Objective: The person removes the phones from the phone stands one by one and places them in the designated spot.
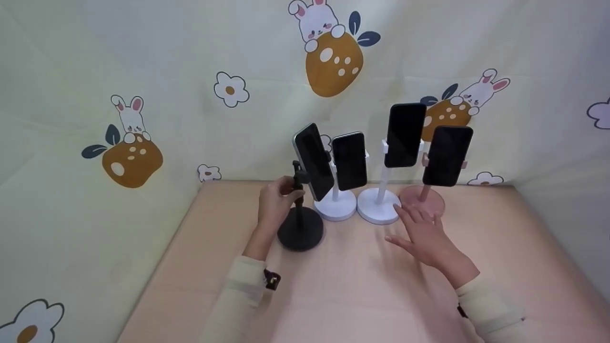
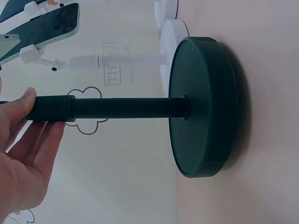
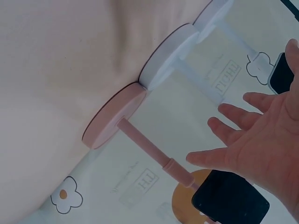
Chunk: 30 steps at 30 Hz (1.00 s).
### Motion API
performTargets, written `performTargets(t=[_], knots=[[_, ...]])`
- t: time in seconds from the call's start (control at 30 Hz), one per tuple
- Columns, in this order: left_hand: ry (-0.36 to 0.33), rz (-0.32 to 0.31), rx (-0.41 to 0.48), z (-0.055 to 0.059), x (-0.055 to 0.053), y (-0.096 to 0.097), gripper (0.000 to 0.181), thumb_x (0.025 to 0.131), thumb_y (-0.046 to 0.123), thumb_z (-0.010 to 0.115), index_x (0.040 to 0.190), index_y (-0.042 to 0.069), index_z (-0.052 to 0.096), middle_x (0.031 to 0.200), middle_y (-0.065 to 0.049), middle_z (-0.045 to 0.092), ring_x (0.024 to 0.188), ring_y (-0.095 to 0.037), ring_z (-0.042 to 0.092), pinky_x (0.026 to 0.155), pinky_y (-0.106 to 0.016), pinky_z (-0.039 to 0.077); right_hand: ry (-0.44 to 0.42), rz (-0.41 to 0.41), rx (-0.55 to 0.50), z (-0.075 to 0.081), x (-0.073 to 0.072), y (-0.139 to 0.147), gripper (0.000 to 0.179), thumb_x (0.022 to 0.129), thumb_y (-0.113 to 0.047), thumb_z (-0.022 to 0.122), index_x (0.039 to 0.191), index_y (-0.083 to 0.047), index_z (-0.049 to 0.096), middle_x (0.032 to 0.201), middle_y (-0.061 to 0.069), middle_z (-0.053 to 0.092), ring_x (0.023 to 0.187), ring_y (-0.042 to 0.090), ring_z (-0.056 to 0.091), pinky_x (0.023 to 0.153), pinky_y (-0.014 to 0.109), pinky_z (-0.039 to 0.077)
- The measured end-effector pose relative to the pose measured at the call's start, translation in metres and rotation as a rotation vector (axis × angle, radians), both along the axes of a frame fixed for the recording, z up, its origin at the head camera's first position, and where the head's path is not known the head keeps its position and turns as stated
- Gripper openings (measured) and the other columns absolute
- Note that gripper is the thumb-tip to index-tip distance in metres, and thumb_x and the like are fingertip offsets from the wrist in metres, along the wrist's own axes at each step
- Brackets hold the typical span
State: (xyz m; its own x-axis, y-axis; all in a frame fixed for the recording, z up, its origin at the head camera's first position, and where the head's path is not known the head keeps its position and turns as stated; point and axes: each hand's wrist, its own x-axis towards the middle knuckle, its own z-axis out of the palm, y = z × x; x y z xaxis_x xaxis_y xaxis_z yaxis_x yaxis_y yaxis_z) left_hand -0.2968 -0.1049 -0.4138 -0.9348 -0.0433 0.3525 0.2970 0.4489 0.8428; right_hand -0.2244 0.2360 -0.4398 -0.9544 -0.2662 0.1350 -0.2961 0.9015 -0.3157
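My left hand [image 1: 278,202] pinches the ribbed collar on the pole of a black phone stand [image 2: 201,107], thumb on one side and fingers on the other. A phone [image 1: 314,162] sits tilted in that stand's clamp. The stand's round base is down on the table. My right hand [image 1: 426,233] is spread with straight fingers, holding nothing, in front of the pink phone stand [image 3: 145,144] and its phone [image 1: 448,156]. Beside the pink one are two white phone stands [image 1: 379,212], each with a phone [image 1: 406,136] in its clamp.
The stands form a row toward the back of the table [image 1: 343,286], their bases close together. Behind them hangs a pale cloth [image 1: 257,133] printed with rabbits, orange fruit and flowers. A dark band [image 1: 271,279] shows at the left sleeve.
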Motion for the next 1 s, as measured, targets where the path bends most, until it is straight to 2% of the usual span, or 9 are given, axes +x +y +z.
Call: performTargets(t=[0.33,0.57,0.7,0.9,1.0], knots=[[0.02,-0.004,-0.02,0.001,0.004,0.01,0.017,0.087,0.011,0.076,0.103,0.01,0.074,0.097,-0.006,0.077,0.09,-0.018,0.073,0.082,-0.036,0.06,0.032,0.018,0.005,0.0,-0.002,-0.008,0.079,0.094,-0.049,0.062,0.155,-0.008,0.032,0.16,0.022,0.033,0.148,0.045,0.026,0.115,0.076,0.013],[0.023,-0.008,-0.035,-0.005,0.009,0.014,0.018,0.086,0.012,0.077,0.104,0.009,0.074,0.098,-0.007,0.077,0.091,-0.019,0.074,0.079,-0.034,0.061,0.064,0.043,0.0,0.0,-0.001,-0.013,0.079,0.094,-0.047,0.065,0.154,-0.006,0.035,0.157,0.023,0.036,0.146,0.045,0.03,0.117,0.066,0.026],[0.026,0.0,-0.039,-0.007,0.01,0.013,0.019,0.086,0.013,0.078,0.104,0.009,0.074,0.101,-0.008,0.077,0.094,-0.021,0.074,0.081,-0.034,0.061,0.08,0.06,-0.005,0.0,-0.002,-0.015,0.078,0.094,-0.046,0.065,0.153,-0.005,0.036,0.156,0.024,0.039,0.145,0.046,0.034,0.117,0.064,0.029],[0.0,-0.014,-0.016,-0.009,0.009,0.009,0.019,0.087,0.011,0.077,0.105,0.01,0.073,0.103,-0.007,0.076,0.097,-0.021,0.074,0.082,-0.032,0.061,0.066,0.067,-0.069,-0.001,-0.001,-0.022,0.078,0.092,-0.044,0.069,0.153,-0.007,0.036,0.156,0.018,0.041,0.145,0.041,0.037,0.116,0.058,0.035],[-0.014,-0.024,-0.034,-0.009,0.008,0.01,0.019,0.088,0.012,0.075,0.107,0.011,0.072,0.105,-0.007,0.075,0.097,-0.021,0.073,0.081,-0.032,0.061,0.083,0.073,-0.096,-0.003,-0.002,-0.026,0.078,0.09,-0.041,0.072,0.152,-0.008,0.038,0.155,0.016,0.043,0.144,0.038,0.04,0.115,0.056,0.037]])
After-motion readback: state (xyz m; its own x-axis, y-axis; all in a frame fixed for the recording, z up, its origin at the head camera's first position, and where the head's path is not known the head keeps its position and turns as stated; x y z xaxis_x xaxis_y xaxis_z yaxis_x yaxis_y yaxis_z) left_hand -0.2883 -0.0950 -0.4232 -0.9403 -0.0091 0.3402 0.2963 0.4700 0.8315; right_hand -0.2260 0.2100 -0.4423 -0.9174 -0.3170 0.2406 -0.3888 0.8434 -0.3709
